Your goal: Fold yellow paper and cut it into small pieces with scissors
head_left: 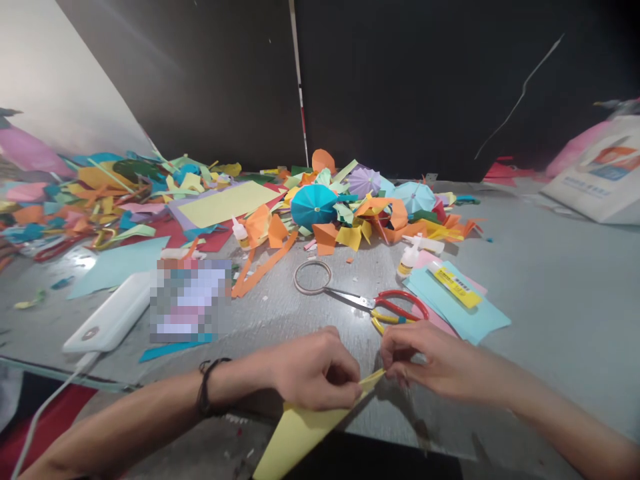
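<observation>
My left hand (pixel 313 370) and my right hand (pixel 430 360) both pinch a folded piece of yellow paper (pixel 300 433) at the near edge of the grey table (pixel 550 287). The paper's narrow tip lies between the two hands and its wider end hangs over the table edge toward me. Both hands have their fingers closed on the paper. A dark band is on my left wrist. Just beyond the hands lie red and yellow handled scissors (pixel 385 307) and a ring of tape (pixel 313 277).
A heap of coloured paper scraps and small paper umbrellas (pixel 315 203) fills the far middle and left. Glue bottles (pixel 407 260), a yellow glue stick (pixel 457 287) on light blue paper, a white power bank (pixel 110 317) with its cable and a white bag (pixel 600 173) are also here.
</observation>
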Motion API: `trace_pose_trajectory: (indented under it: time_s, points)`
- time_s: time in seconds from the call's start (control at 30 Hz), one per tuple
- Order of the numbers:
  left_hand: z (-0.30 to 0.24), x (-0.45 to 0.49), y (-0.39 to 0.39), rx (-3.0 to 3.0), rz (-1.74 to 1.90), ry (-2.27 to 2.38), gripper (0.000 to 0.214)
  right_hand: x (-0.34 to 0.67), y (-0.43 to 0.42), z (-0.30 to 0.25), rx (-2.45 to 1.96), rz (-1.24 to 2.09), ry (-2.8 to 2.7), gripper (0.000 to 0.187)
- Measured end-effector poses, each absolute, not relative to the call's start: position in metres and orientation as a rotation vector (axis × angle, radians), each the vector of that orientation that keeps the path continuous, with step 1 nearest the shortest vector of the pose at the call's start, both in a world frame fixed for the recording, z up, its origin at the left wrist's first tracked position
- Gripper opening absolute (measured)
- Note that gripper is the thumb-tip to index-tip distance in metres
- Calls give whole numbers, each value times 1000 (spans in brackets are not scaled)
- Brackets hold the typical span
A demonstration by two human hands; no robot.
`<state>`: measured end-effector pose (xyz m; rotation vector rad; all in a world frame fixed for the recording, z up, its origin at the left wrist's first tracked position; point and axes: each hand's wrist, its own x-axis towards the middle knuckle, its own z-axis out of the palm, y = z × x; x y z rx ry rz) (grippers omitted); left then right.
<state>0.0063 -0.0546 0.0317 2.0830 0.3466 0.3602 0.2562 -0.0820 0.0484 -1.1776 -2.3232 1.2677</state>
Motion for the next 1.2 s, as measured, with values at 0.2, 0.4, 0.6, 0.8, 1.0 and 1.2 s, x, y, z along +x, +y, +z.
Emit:
trace_pose_trajectory:
  time_s: [0.2, 0.4, 0.6, 0.8, 1.0, 1.2]
  points:
    - [37, 5, -51, 2055, 427, 338, 31, 268, -74, 51, -1256, 1408, -2051, 12]
    - [44, 1, -51, 2080, 600, 348, 30, 260, -76, 49, -1031, 1615, -1590, 33]
    - [36, 3, -54, 2140, 644, 281, 35, 238, -87, 34, -934, 1647, -1526, 31]
    - [33, 5, -56, 2186, 707, 268, 31, 239, -89, 33, -914, 1613, -1454, 27]
    - [33, 6, -56, 2194, 734, 283, 28, 237, -90, 33, -896, 1604, -1427, 24]
    - [36, 5, -56, 2172, 689, 290, 35, 238, -87, 35, -899, 1605, -1332, 23]
